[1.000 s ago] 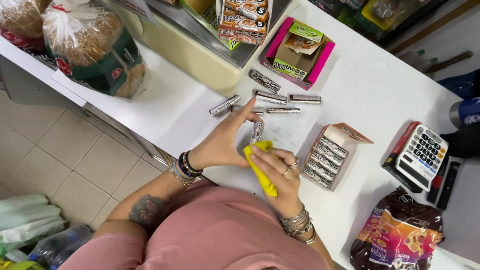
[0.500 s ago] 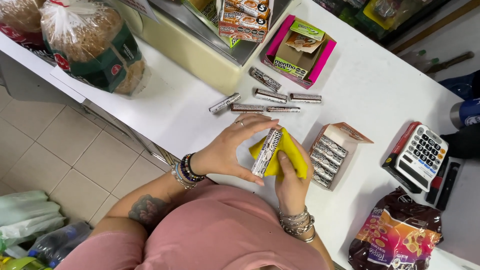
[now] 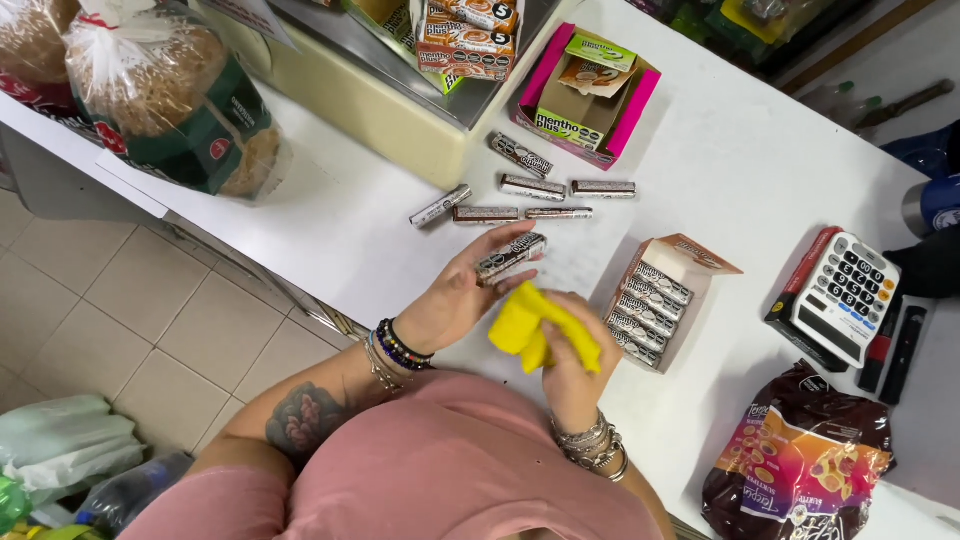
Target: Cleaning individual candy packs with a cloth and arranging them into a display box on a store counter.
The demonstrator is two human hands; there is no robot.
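Left hand [image 3: 462,292] pinches candy bar [image 3: 510,257]; right hand [image 3: 572,345] beside it, clutches yellow cloth [image 3: 528,322]

Seven loose candy bars [image 3: 533,187] (one held), two boxes [image 3: 583,95]

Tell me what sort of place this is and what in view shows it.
Most likely a small shop counter. A white counter carries open display boxes of candy bars, a calculator and bagged bread. The left hand holds a candy bar; the right hand grips a yellow cloth.

Pink carton [image 3: 640,105] behind 6 brown sticks; tan box [image 3: 660,300] right.
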